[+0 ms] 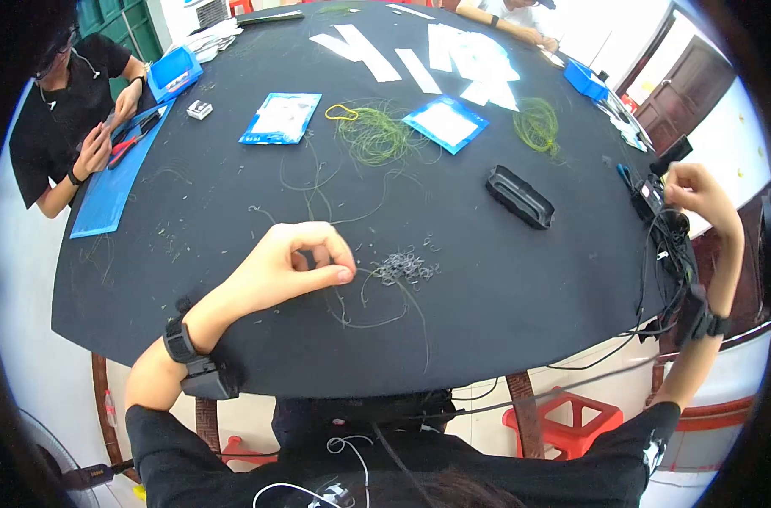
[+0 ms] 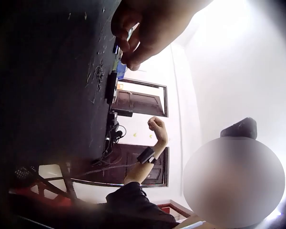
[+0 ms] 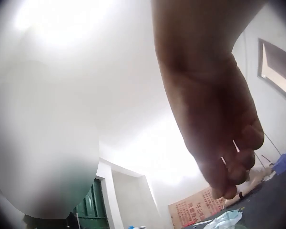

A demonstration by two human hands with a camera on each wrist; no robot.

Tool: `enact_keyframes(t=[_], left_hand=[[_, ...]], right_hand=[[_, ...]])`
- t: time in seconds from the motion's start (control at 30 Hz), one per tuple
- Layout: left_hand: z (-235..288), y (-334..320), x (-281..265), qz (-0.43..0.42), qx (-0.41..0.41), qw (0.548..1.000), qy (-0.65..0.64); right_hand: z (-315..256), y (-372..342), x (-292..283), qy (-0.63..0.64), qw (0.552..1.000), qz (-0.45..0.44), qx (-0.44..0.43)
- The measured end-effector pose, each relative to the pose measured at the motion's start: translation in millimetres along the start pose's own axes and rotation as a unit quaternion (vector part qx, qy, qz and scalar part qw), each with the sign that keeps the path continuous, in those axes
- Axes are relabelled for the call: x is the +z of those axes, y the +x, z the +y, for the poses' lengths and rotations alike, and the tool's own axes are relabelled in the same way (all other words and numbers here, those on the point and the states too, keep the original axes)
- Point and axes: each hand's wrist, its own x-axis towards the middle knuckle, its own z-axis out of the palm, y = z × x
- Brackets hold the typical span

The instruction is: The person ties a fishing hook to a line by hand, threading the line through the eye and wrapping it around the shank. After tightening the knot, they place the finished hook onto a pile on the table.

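Observation:
In the head view my left hand [image 1: 296, 267] pinches a thin strand between thumb and forefinger, just left of a pile of small grey hooks [image 1: 405, 267] on the dark table. Loose green strands [image 1: 423, 317] trail around that pile. The left wrist view shows the same hand [image 2: 150, 33] above the tabletop, fingertips together. Far to the right, my right hand [image 1: 700, 193] is raised beside black cables, its fingers bent. Up close, the right wrist view has that hand [image 3: 219, 124] with curled fingers; whether they hold a strand cannot be told.
A black tray [image 1: 521, 196] lies right of the pile. Farther back are coiled green line [image 1: 375, 135], another coil [image 1: 536, 127], blue-edged packets [image 1: 281, 118] and white strips [image 1: 368, 52]. Cables [image 1: 675, 254] crowd the right edge. Two people sit at the table.

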Motion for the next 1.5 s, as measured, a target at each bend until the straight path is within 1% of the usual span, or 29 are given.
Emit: enact_keyframes(t=[0.1,0.17,0.23,0.27,0.3,0.33,0.4,0.43,0.47,0.53,0.6,0.63,0.67,0.73,0.77,0.83,0.93,1.0,1.07,1.1,1.2,1.23,1.27,1.3,1.37,1.4,1.43,1.47,1.5], left_hand=[[-5,3,0,0.017,0.002,1.0,-0.022],[-9,5,0,0.024,-0.001,0.999,-0.035],[-12,7,-2,0.042,-0.015,0.998,-0.039],[-14,8,-3,0.042,-0.014,0.998,-0.038],[-16,9,-5,0.051,-0.023,0.998,-0.041],[-18,10,-7,0.06,-0.032,0.997,-0.045],[-21,12,-9,0.072,-0.038,0.995,-0.057],[-22,12,-11,0.076,-0.043,0.995,-0.058],[-23,13,-12,0.08,-0.047,0.994,-0.06],[-23,14,-12,0.085,-0.048,0.993,-0.063],[-22,13,-12,0.083,-0.055,0.993,-0.065],[-22,12,-12,0.084,-0.056,0.993,-0.067],[-22,12,-12,0.082,-0.054,0.993,-0.07],[-22,12,-11,0.08,-0.051,0.993,-0.072],[-22,12,-11,0.077,-0.05,0.993,-0.069],[-21,11,-11,0.075,-0.05,0.994,-0.065],[-17,10,-10,0.069,-0.033,0.996,-0.047],[-16,9,-9,0.068,-0.031,0.995,-0.069],[-15,9,-9,0.07,-0.025,0.995,-0.061],[-18,9,-8,0.072,-0.02,0.995,-0.071],[-13,7,-8,0.075,-0.01,0.993,-0.092],[-13,6,-9,0.067,-0.037,0.99,-0.12],[-14,5,-9,0.06,-0.065,0.985,-0.148],[-16,4,-8,0.066,-0.066,0.983,-0.156],[-20,4,-7,0.076,-0.059,0.98,-0.171],[-20,3,-9,0.087,-0.05,0.978,-0.185],[-19,2,-10,0.092,-0.045,0.977,-0.189],[-19,1,-10,0.097,-0.046,0.977,-0.186],[-21,1,-10,0.108,-0.045,0.976,-0.185]], right_hand=[[23,47,-20,-0.004,0.998,-0.02,0.06],[47,86,-34,-0.022,0.996,0.015,0.091],[86,140,-39,-0.023,0.994,0.074,0.083],[124,174,-44,-0.05,0.985,0.155,0.06],[104,181,-35,-0.116,0.936,0.327,0.055],[114,206,-38,-0.136,0.893,0.426,0.056],[130,237,-39,-0.093,0.846,0.522,0.052],[146,252,-36,-0.098,0.827,0.552,0.031],[161,263,-31,-0.098,0.827,0.553,0.03],[184,283,-13,-0.107,0.872,0.464,0.116],[204,288,24,-0.172,0.867,0.458,0.089],[198,285,39,-0.07,0.911,0.372,0.164],[190,282,52,0.035,0.931,0.278,0.236],[211,285,76,0.098,0.904,0.317,0.27],[217,280,79,0.098,0.904,0.317,0.27],[201,260,80,0.102,0.901,0.272,0.321],[203,248,66,0.086,0.92,0.243,0.294],[196,243,55,0.095,0.92,0.252,0.283],[164,232,40,0.058,0.949,0.242,0.195],[143,225,40,0.087,0.956,0.238,0.149],[23,175,53,0.113,0.976,0.181,0.037],[-15,155,64,0.131,0.978,0.161,-0.015],[-56,135,76,0.152,0.976,0.153,-0.022],[-74,125,87,0.211,0.967,0.113,-0.094],[-134,91,112,0.343,0.917,0.068,-0.19],[-156,75,127,0.444,0.86,0.024,-0.25],[-177,60,140,0.509,0.782,-0.027,-0.358],[-200,40,152,0.53,0.735,0.013,-0.422],[-212,16,155,0.576,0.723,-0.031,-0.379]])
